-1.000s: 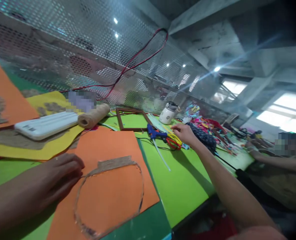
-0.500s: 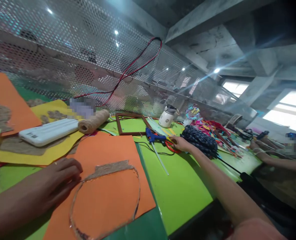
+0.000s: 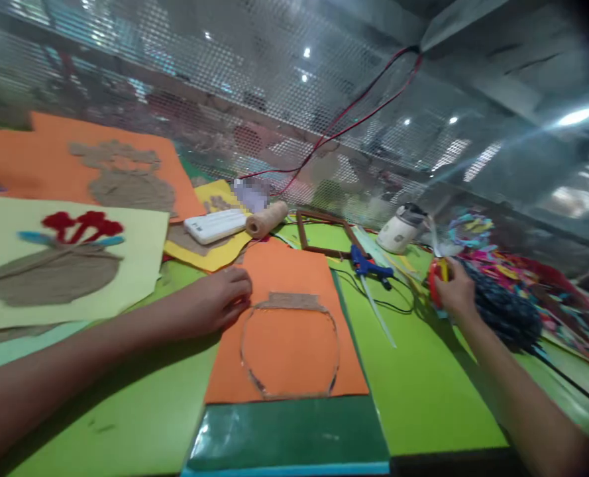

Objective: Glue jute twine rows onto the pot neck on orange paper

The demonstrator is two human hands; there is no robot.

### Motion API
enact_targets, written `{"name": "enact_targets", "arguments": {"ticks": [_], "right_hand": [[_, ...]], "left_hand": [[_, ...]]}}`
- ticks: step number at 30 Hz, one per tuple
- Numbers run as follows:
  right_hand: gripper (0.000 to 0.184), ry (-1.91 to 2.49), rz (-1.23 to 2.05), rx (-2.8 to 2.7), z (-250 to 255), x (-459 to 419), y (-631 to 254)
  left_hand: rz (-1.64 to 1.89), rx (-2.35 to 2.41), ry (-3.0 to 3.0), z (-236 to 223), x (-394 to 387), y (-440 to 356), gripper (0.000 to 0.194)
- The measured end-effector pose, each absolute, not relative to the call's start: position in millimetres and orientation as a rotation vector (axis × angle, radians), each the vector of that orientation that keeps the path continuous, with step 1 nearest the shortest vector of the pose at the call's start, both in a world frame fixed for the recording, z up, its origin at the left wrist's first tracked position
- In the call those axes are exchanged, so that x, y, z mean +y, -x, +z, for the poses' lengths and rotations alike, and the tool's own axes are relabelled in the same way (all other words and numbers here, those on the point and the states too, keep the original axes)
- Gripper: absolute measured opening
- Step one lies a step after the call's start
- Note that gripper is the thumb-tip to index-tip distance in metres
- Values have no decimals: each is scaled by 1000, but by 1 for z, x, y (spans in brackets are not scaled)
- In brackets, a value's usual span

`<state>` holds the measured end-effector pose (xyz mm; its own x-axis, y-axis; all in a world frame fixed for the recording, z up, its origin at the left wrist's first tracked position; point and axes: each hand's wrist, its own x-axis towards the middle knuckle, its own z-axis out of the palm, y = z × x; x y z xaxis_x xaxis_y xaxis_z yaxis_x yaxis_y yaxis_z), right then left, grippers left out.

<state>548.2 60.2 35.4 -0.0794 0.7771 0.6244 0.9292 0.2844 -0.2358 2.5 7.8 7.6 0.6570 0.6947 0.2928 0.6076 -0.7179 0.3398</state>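
My left hand (image 3: 219, 301) rests with curled fingers on the left edge of an orange paper sheet (image 3: 287, 344), pinning it to the table. On that sheet a loop of jute twine (image 3: 289, 351) outlines a pot shape under a band of twine. Farther right, my right hand (image 3: 453, 291) is lifted off the table and closed round scissors (image 3: 437, 273) with red and yellow handles, their blades pointing up. A blue glue gun (image 3: 368, 266) lies between my two hands.
A jute twine spool (image 3: 267, 220) and a white flat box (image 3: 214, 225) lie behind the orange sheet. A brown frame (image 3: 324, 233), a white jar (image 3: 401, 228), a dark patterned bundle (image 3: 503, 311) and colourful scraps (image 3: 523, 271) sit at right. Finished pot pictures (image 3: 60, 258) lie left. Perforated metal wall behind.
My right hand has closed round the red and yellow scissors and lifted them off the table. My head has turned left, bringing the pot pictures into view. The left hand stays on the orange sheet.
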Motion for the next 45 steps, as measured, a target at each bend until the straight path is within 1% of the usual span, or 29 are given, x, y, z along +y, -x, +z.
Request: {"name": "enact_targets", "arguments": {"ticks": [2,3,5,8,10,11,14,22,30,32,35,37,45], "right_hand": [[52,1490,-241,-1789,48,56,-536],[52,1468,-208,-1777,54,52,-527],[46,1409,-127,-1853,63,40,-502],[40,1273,16,-2131,65,15,-451],[55,1095,74,-2516,61,1,-417],[58,1021,53,-2612,58,-4,-403],[50,909,-49,-2779,49,-11,-376],[36,934,-148,-2849,40,-6,-371],[28,944,-161,-2898,38,-5,-369],[28,937,-149,-2881,38,-6,-371],[36,935,-170,-2852,38,-7,-375],[38,943,-186,-2844,37,-7,-375],[26,954,-194,-2868,36,-7,-369]], "left_hand": [[579,1083,-2638,9,6,-3,24],[572,1088,-2629,9,5,-3,23],[566,1082,-2620,10,3,-3,23],[575,1056,-2614,11,3,-3,25],[580,1044,-2604,11,4,-4,25],[582,1044,-2597,11,4,-4,25],[578,1058,-2573,11,4,-5,24],[605,1071,-2516,14,1,-4,23],[603,1030,-2539,16,1,-5,28],[602,1031,-2535,17,0,-5,28],[598,1033,-2548,16,0,-4,28],[593,1035,-2561,15,1,-4,28],[592,1045,-2574,16,-1,-5,28]]}}
